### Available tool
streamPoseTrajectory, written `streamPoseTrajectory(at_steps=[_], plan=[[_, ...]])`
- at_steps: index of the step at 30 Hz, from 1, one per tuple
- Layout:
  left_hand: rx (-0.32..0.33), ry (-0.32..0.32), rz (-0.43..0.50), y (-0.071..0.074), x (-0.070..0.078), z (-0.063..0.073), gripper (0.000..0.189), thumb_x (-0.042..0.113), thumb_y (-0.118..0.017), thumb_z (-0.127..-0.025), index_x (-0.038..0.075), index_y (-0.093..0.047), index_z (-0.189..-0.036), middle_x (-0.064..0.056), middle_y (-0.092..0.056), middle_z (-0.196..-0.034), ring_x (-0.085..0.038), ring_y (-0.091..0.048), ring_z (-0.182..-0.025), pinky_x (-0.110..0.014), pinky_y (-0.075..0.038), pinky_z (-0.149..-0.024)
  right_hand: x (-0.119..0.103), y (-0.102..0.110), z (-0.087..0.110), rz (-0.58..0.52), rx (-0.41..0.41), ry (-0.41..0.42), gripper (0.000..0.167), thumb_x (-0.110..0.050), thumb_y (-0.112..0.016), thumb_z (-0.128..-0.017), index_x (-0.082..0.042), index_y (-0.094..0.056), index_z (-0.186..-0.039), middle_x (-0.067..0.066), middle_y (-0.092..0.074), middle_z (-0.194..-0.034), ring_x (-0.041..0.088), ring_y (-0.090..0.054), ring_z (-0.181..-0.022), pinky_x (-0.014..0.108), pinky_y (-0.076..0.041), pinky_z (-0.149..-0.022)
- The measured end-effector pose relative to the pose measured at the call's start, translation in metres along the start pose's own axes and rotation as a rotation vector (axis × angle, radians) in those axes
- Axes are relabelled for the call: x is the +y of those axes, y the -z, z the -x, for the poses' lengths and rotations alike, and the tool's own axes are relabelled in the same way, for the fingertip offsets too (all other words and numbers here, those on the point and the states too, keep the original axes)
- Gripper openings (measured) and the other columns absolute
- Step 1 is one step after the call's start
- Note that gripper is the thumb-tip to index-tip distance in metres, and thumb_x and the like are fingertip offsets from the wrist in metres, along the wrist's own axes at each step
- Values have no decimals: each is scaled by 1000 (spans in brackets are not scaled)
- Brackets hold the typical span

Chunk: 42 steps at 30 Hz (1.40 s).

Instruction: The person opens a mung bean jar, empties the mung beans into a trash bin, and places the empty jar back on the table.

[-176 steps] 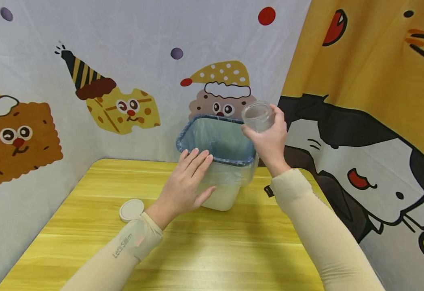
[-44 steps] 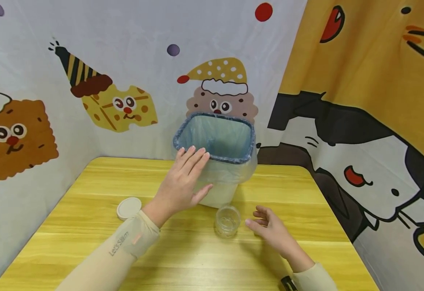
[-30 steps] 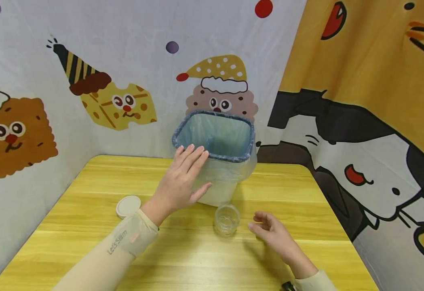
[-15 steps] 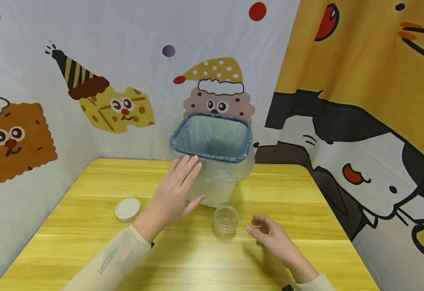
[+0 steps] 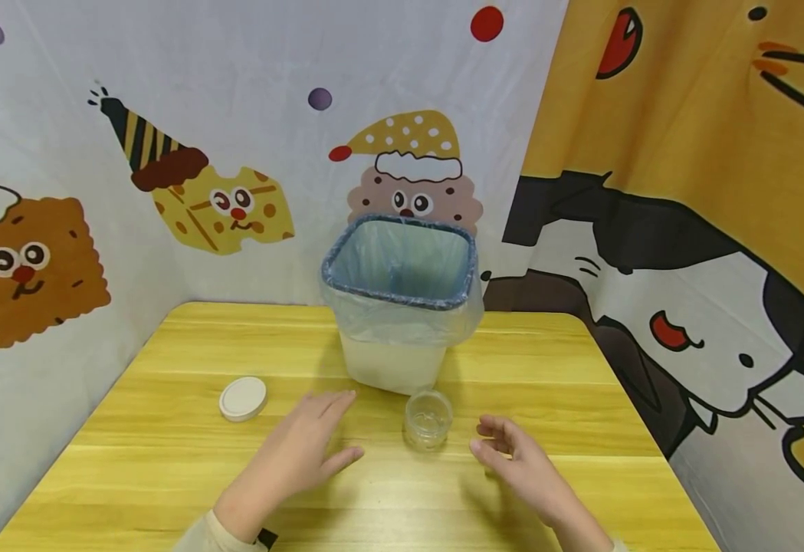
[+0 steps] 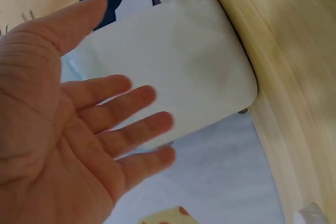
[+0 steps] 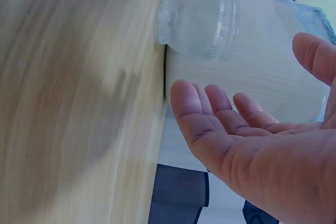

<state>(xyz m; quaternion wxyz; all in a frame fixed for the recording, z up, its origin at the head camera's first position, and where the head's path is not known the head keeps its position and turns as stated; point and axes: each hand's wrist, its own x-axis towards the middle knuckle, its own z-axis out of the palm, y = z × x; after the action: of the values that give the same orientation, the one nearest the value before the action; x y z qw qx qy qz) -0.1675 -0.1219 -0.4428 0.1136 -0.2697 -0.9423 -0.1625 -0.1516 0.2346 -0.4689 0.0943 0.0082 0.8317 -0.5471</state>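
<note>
The clear glass jar stands upright mid-bench between both relaxed, empty grips: left hand and right hand, untouched.

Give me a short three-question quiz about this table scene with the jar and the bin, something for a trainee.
1. True or false: the jar stands upright on the table.
2. Which is nearer the lid: the left hand or the right hand?
3. Pick one. The bin is: A) lined with a bag, B) tipped over, C) held by a hand.

Key: 1 true. 2 left hand. 3 A.
</note>
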Motion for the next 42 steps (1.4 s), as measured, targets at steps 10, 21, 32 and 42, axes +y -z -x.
streamPoseTrajectory(at_steps=[10,21,32,42], plan=[[82,148,47,-3,-3,33,76,43,-86,-91,3,-59,-150,-15,-68,-145,-38,-65,-133,-60,-49,-116,0,-4,9,-13,28,-10,77,-39,-76,-100,-1,-45,-159,23,-56,-157,39,-59,-141,49,-58,-108],[123,216,-27,-5,-24,57,81,49,-87,-88,2,-61,-148,-17,-65,-148,-46,-60,-138,-63,-49,-115,-4,17,25,179,39,-107,105,-66,-67,-98,-8,-19,-171,23,-29,-175,48,-30,-160,64,-35,-126],[384,115,-89,2,-47,76,78,48,-92,-80,4,-68,-140,-9,-71,-141,-40,-63,-134,-27,-20,-135,3,44,28,407,50,-263,119,-75,-57,-99,-5,5,-172,38,-12,-173,64,-33,-150,75,-46,-108],[389,80,-96,8,-64,85,79,61,-84,-85,7,-68,-141,-15,-68,-142,-49,-60,-135,-27,-11,-136,2,50,26,507,3,-286,124,-72,-59,-99,2,13,-168,47,4,-167,72,-14,-150,84,-42,-103]])
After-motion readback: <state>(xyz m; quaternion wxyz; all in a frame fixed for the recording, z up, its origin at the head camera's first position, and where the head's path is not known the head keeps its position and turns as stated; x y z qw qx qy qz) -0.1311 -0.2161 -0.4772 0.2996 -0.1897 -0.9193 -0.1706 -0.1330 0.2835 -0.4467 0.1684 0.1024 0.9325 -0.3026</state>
